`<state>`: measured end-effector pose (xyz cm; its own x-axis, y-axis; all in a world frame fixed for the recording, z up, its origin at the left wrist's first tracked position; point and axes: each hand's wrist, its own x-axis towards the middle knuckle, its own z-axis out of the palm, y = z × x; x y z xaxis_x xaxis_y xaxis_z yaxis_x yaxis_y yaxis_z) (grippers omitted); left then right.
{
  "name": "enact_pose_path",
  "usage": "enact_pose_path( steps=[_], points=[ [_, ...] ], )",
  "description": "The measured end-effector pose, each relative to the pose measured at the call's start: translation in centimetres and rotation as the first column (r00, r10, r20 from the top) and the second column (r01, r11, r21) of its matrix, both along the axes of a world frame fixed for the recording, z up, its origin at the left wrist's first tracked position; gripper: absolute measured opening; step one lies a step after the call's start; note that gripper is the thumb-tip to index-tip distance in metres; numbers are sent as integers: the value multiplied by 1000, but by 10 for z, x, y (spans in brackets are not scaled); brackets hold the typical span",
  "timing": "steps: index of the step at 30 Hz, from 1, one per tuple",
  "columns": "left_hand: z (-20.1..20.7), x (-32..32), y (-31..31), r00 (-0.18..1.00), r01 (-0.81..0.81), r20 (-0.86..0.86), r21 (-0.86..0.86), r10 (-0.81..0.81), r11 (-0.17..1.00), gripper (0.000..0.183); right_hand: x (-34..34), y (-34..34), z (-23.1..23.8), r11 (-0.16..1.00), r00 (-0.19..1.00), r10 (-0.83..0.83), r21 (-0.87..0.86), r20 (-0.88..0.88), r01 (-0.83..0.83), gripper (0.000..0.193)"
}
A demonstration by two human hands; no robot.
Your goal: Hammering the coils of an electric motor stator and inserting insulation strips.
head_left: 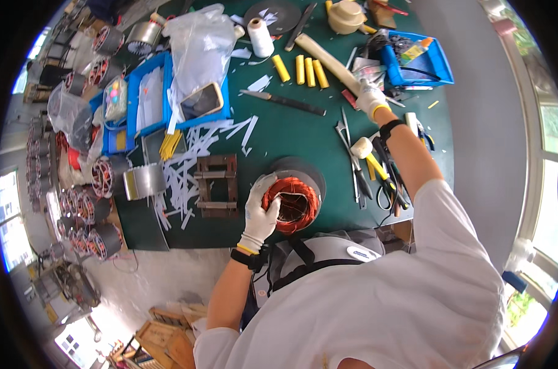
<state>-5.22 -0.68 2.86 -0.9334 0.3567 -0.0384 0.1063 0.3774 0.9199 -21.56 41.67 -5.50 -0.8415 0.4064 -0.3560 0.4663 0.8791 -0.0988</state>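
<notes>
My left hand [258, 214], in a white glove with a yellow cuff edge, grips the left side of a motor stator [314, 209] at the near table edge. Its thumb reaches over the red-orange windings [291, 186] into the open bore, and its fingers lie along the outside. My right hand [371, 98], also gloved, is stretched out to the far right among tools. Its fingers look bunched at the lower end of a long pale wooden stick [328, 61]; what they hold, if anything, I cannot make out. Scissors [385, 198] lie nearer to me, beneath my right forearm.
On the green table [279, 132] lie a knife [285, 103], yellow rolls [300, 69], white paper strips [184, 178] and a metal frame [217, 186]. A white-headed mallet [362, 147] rests right. Blue bins [442, 67] stand right and left. More stators [107, 175] crowd the left.
</notes>
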Motion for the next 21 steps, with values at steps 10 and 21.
enact_pose_path(
  steps=[10, 21],
  points=[
    [1, 19, 3, 992, -125, -39, -24, 124, 992, 46, 19, 3, 54, 990, 999, -27, -137, -30, 22, 50],
    [39, -38, -23, 122, 322, -473, -813, -872, 486, 79, 327, -181, 178, 895, 882, -97, -428, -461, -125, 95]
  ],
)
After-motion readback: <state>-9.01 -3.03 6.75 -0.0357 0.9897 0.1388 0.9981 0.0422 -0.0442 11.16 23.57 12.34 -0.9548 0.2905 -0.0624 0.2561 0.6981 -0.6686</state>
